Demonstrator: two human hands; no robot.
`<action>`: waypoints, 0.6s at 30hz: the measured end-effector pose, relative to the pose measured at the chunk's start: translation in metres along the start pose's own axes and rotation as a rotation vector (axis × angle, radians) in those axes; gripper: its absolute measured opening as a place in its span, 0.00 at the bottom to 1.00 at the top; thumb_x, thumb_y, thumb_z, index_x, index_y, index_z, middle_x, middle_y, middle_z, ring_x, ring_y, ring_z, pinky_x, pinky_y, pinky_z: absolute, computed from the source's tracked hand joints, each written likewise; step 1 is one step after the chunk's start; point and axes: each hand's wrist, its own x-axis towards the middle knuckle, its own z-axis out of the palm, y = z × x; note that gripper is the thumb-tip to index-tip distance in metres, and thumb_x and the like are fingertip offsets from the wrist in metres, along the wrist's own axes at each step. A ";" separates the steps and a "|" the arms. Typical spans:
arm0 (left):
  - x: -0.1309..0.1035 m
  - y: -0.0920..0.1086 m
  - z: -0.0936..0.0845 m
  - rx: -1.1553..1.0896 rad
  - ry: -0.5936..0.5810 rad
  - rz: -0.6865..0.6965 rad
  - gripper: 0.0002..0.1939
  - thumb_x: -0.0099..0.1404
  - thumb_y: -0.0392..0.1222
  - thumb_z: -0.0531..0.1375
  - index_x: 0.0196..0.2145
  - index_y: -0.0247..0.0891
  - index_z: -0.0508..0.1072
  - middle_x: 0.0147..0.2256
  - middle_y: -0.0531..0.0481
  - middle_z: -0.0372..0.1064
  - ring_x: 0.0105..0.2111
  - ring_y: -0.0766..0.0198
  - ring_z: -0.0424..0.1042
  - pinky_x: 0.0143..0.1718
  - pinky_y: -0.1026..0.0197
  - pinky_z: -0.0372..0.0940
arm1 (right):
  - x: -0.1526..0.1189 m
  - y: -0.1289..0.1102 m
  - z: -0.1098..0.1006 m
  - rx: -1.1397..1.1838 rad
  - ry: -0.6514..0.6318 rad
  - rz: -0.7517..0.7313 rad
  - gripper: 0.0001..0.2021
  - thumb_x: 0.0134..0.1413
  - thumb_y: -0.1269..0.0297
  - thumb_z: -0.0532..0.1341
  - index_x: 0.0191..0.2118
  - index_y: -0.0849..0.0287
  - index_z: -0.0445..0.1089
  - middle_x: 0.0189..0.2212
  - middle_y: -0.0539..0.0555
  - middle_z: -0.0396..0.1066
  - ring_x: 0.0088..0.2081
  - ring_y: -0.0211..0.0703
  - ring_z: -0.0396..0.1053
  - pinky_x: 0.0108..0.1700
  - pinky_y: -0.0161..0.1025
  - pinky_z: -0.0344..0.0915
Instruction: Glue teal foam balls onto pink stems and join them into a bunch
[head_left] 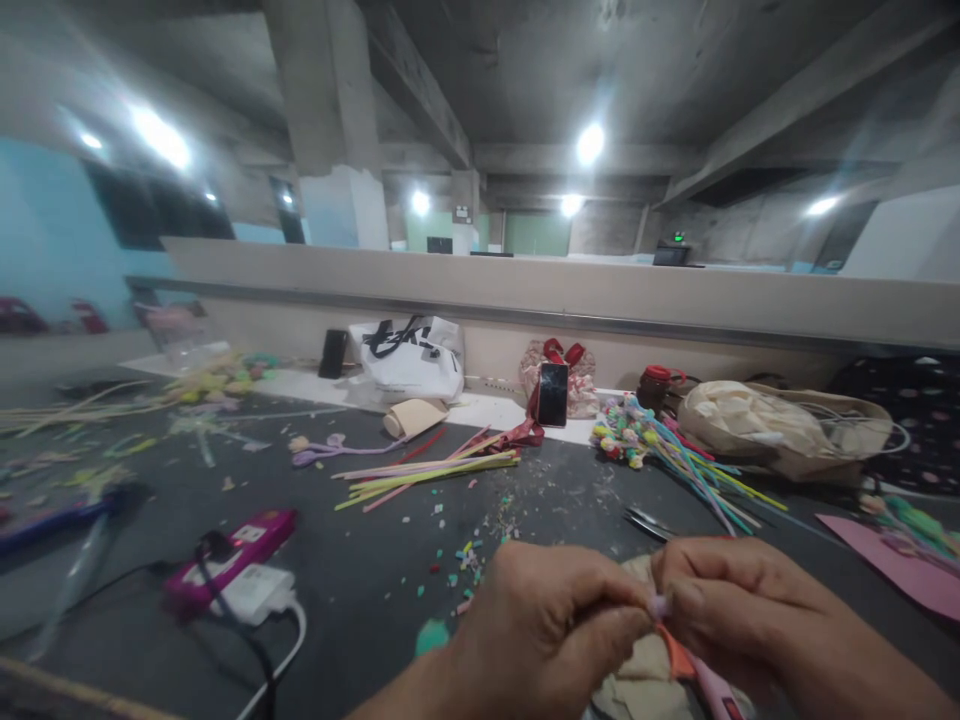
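Observation:
At the lower right, my left hand (559,620) and my right hand (750,605) meet fingertip to fingertip. Both are closed in a pinch on a small lilac piece (660,606), mostly hidden by the fingers; it looks like a bit of pipe cleaner. Below them lies a beige, folded pad (634,685) with an orange piece (677,658) on it. A pink tool handle with a red switch (716,690) shows under my right hand. Just beyond the hands, the metal tip of a tool (649,522) rests on the dark table. A teal fuzzy tuft (432,637) is beside my left wrist.
Pipe-cleaner stems (435,472) lie mid-table near colourful clippings (469,565) and lilac scissors (319,450). A bundle of flower stems (626,430), a phone (553,395) and a white bag (409,360) stand behind. A magenta power strip (232,555) with cables is left.

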 end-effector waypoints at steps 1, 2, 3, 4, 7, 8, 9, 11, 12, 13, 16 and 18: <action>0.000 -0.001 0.001 -0.127 -0.035 -0.113 0.13 0.56 0.43 0.52 0.33 0.36 0.72 0.20 0.52 0.64 0.18 0.72 0.61 0.20 0.70 0.57 | -0.001 -0.001 -0.002 0.040 0.001 -0.015 0.12 0.48 0.60 0.54 0.19 0.60 0.59 0.14 0.45 0.51 0.16 0.31 0.47 0.17 0.29 0.47; 0.000 -0.003 0.001 -0.254 -0.081 -0.214 0.12 0.56 0.43 0.52 0.34 0.36 0.72 0.20 0.53 0.64 0.16 0.73 0.60 0.18 0.71 0.55 | -0.002 -0.004 -0.005 0.062 0.020 -0.035 0.12 0.48 0.60 0.54 0.20 0.60 0.59 0.15 0.45 0.52 0.17 0.31 0.48 0.19 0.30 0.48; -0.001 -0.005 0.001 -0.363 -0.126 -0.288 0.12 0.55 0.42 0.53 0.34 0.36 0.71 0.20 0.53 0.65 0.16 0.74 0.59 0.18 0.72 0.54 | -0.003 -0.006 -0.009 0.075 0.056 -0.057 0.12 0.48 0.59 0.55 0.21 0.60 0.59 0.16 0.46 0.54 0.18 0.32 0.49 0.20 0.30 0.49; -0.001 -0.008 0.001 -0.443 -0.159 -0.324 0.12 0.55 0.41 0.53 0.35 0.35 0.71 0.20 0.53 0.65 0.16 0.75 0.59 0.18 0.72 0.53 | -0.004 -0.009 -0.013 0.081 0.107 -0.083 0.12 0.48 0.59 0.55 0.21 0.60 0.59 0.16 0.46 0.54 0.18 0.32 0.49 0.20 0.30 0.49; -0.004 -0.018 0.000 -0.560 -0.204 -0.339 0.13 0.56 0.43 0.53 0.34 0.32 0.72 0.20 0.52 0.65 0.16 0.75 0.59 0.19 0.72 0.53 | -0.003 -0.014 -0.026 0.066 0.251 -0.149 0.12 0.47 0.60 0.56 0.19 0.59 0.59 0.15 0.45 0.53 0.18 0.32 0.48 0.19 0.30 0.47; -0.005 -0.022 0.000 -0.586 -0.210 -0.339 0.14 0.56 0.44 0.53 0.33 0.31 0.72 0.20 0.52 0.65 0.16 0.75 0.59 0.20 0.72 0.53 | -0.002 -0.015 -0.030 0.060 0.276 -0.162 0.12 0.47 0.60 0.57 0.19 0.59 0.59 0.15 0.45 0.53 0.18 0.32 0.48 0.19 0.30 0.47; -0.006 -0.025 -0.001 -0.610 -0.214 -0.340 0.15 0.56 0.44 0.53 0.33 0.31 0.72 0.20 0.51 0.65 0.16 0.75 0.59 0.20 0.72 0.52 | 0.000 -0.014 -0.034 0.055 0.298 -0.169 0.12 0.47 0.61 0.57 0.19 0.59 0.59 0.15 0.45 0.53 0.18 0.32 0.48 0.19 0.30 0.46; -0.008 -0.031 -0.001 -0.651 -0.226 -0.354 0.14 0.57 0.43 0.52 0.32 0.30 0.73 0.21 0.51 0.65 0.17 0.75 0.59 0.21 0.72 0.52 | 0.005 -0.012 -0.040 0.047 0.323 -0.167 0.11 0.47 0.61 0.57 0.19 0.60 0.59 0.14 0.45 0.53 0.17 0.31 0.47 0.18 0.30 0.45; -0.009 -0.033 -0.001 -0.651 -0.239 -0.366 0.14 0.57 0.42 0.52 0.32 0.30 0.73 0.20 0.51 0.64 0.17 0.76 0.58 0.21 0.72 0.52 | 0.007 -0.010 -0.043 0.038 0.329 -0.159 0.12 0.47 0.61 0.56 0.19 0.60 0.59 0.14 0.45 0.52 0.16 0.31 0.46 0.17 0.30 0.43; -0.009 -0.035 -0.002 -0.636 -0.258 -0.383 0.13 0.57 0.41 0.52 0.31 0.30 0.73 0.19 0.52 0.63 0.16 0.76 0.57 0.21 0.72 0.51 | 0.009 -0.009 -0.045 0.025 0.331 -0.151 0.13 0.47 0.61 0.56 0.18 0.60 0.58 0.13 0.44 0.51 0.15 0.30 0.44 0.16 0.30 0.41; -0.009 -0.039 -0.002 -0.460 -0.280 -0.426 0.13 0.56 0.41 0.51 0.31 0.33 0.74 0.17 0.54 0.60 0.14 0.75 0.53 0.17 0.72 0.47 | 0.013 -0.005 -0.050 0.001 0.306 -0.132 0.14 0.47 0.63 0.55 0.16 0.60 0.55 0.11 0.43 0.50 0.15 0.29 0.41 0.16 0.31 0.37; -0.009 -0.040 -0.002 -0.219 -0.254 -0.394 0.14 0.57 0.42 0.50 0.31 0.36 0.74 0.16 0.55 0.61 0.14 0.74 0.53 0.16 0.71 0.46 | 0.014 -0.001 -0.051 0.003 0.274 -0.114 0.14 0.47 0.64 0.54 0.15 0.60 0.54 0.11 0.43 0.49 0.15 0.29 0.40 0.16 0.31 0.37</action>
